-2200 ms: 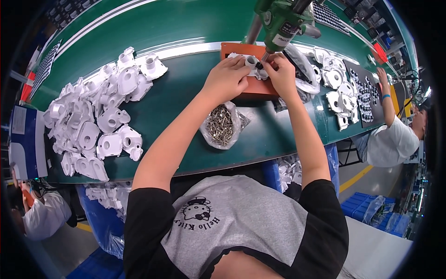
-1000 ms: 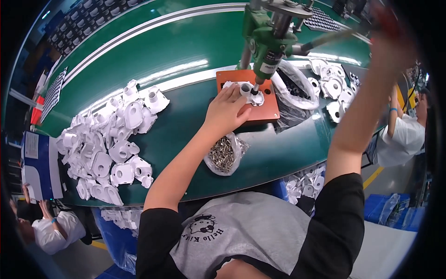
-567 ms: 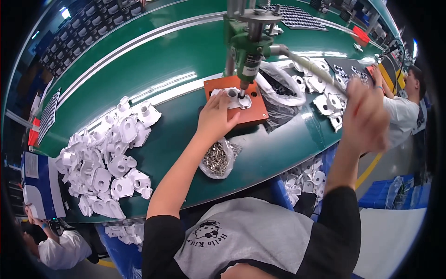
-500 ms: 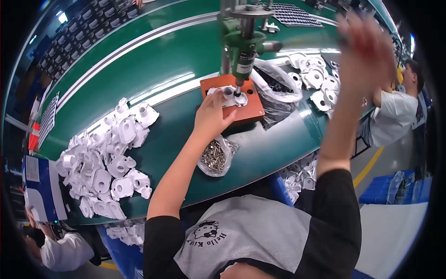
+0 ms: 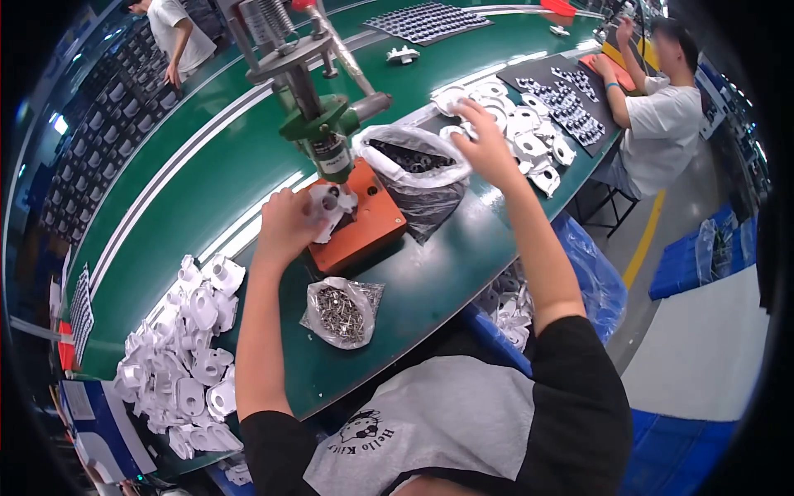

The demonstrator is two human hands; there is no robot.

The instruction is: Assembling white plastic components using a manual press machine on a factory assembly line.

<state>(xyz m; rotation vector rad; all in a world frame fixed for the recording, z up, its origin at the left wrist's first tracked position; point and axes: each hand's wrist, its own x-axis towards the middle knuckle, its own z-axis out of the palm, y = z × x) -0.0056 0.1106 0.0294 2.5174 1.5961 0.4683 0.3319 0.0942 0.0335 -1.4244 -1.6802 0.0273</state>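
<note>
My left hand [image 5: 288,225] is closed on the edge of a white plastic housing [image 5: 327,221], which is tilted over the orange fixture block [image 5: 376,233]. Directly above stands a green hand press [image 5: 318,124], its lower end close to the housing. Fingers spread, my right hand [image 5: 486,145] hangs over the near-left part of a pile of white plastic covers [image 5: 525,124], holding nothing. Between the block and that pile sits a clear plastic bag [image 5: 426,194] with small dark parts in it. A smaller bag of metal screws [image 5: 341,314] lies in front of the block.
A heap of white housings [image 5: 186,355] covers the bench's left end. Right of the covers, a dark mat [image 5: 566,99] bears rows of small parts. Blue bins [image 5: 504,339] stand below the bench edge. A co-worker [image 5: 662,124] sits at the right; another person [image 5: 178,41] is at far left.
My right hand has come down from the press lever to the covers. My left hand has lifted the housing's edge off the block. The view has turned rightward.
</note>
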